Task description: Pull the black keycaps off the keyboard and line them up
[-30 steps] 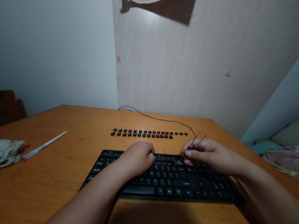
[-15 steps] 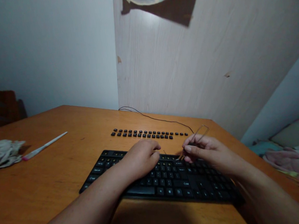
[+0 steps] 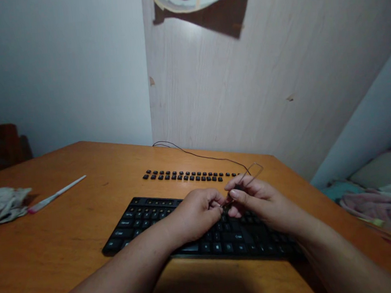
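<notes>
Over keyboard, wire tool, its tip unclear

Keyboard under the right hand: white legends on its keys, letters too blurred to read; one key in the near row, nearer than the grip, bears what looks like a four-pane window sign. Loose keycaps beyond the grip: marks too small to read.

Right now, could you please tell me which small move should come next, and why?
Perhaps draw any keycap caught in the wire keycap puller free with the left hand: its fingers are at the puller's partly hidden tip, the right hand holds the puller over the keyboard, and loose keycaps lie in two rows beyond.
</notes>
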`<move>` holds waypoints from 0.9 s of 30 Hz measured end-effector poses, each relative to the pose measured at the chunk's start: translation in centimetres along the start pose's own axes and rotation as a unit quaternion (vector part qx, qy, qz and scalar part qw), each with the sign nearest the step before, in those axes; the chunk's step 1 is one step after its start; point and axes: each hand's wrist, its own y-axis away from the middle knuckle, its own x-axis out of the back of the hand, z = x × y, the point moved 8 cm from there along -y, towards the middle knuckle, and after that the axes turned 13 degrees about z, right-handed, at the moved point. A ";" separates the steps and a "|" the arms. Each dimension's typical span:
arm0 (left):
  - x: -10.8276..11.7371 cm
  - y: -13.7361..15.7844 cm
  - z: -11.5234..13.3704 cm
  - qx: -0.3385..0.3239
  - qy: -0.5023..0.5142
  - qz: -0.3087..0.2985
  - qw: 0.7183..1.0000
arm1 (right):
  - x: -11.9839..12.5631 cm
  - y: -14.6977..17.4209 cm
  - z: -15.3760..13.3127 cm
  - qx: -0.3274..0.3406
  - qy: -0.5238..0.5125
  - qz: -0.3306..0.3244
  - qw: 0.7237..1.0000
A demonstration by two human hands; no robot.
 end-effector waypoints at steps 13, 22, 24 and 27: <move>-0.3 -0.1 1.1 -0.066 -0.081 -0.005 0.995 | -0.1 0.0 -1.0 0.090 0.194 -0.047 0.976; 0.2 -0.5 0.9 -0.076 -0.103 0.019 0.992 | 1.0 -0.5 -0.1 0.027 0.121 0.008 0.992; 0.6 -0.6 0.5 -0.075 -0.124 0.031 0.989 | 1.4 -0.6 0.0 0.023 0.100 0.022 0.995; 1.1 -0.6 0.1 -0.072 -0.161 0.046 0.983 | 1.7 -0.6 0.4 0.007 0.083 0.009 0.997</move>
